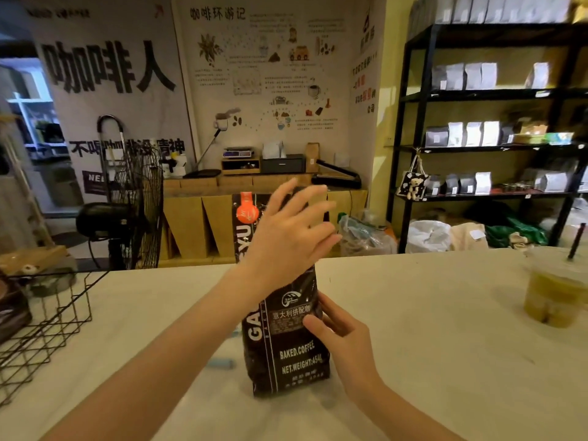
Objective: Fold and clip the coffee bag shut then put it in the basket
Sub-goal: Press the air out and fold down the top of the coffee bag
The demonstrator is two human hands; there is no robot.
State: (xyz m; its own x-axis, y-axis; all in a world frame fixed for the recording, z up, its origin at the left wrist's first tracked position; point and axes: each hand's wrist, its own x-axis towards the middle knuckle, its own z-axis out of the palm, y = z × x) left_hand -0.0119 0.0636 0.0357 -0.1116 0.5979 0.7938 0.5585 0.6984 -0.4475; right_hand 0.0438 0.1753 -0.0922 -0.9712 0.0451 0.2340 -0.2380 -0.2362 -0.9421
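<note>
Item 1, my right hand point(345, 342): grip loose, thumb on the front label and fingers spread along the right edge of the tall black glossy coffee bag with white lettering point(286, 345). It steadies the bag and clamps nothing.

Item 2, my left hand point(292, 230): grip released, fingers splayed and blurred, laid across the front of the bag's upper part. Whether the palm presses the film I cannot tell.

Item 3, the bag itself: upright near the middle of the white desk point(429, 313), top unfolded and rising past my left hand. Judged bulky and weighty in the lower half, where beans fill it; upper part flat, empty and pliable, so the fold belongs there. The film looks slick, and I would pinch the top corners rather than the faces.

Item 4, small pale blue object point(221, 364), flat on the desk at 9 o'clock of the bag's base, half hidden by my forearm. Possibly the clip; too blurred to confirm.

Item 5, black wire basket with a hexagonal mesh point(47, 316), at 9 o'clock, well apart from the bag, at the desk's left edge.

Item 6, clear plastic cup of yellow-green drink with a dark straw point(553, 291), at 3 o'clock, well apart. Spill risk only on a rightward swing.

Open desk lies between bag and basket, giving free passage leftward.
</note>
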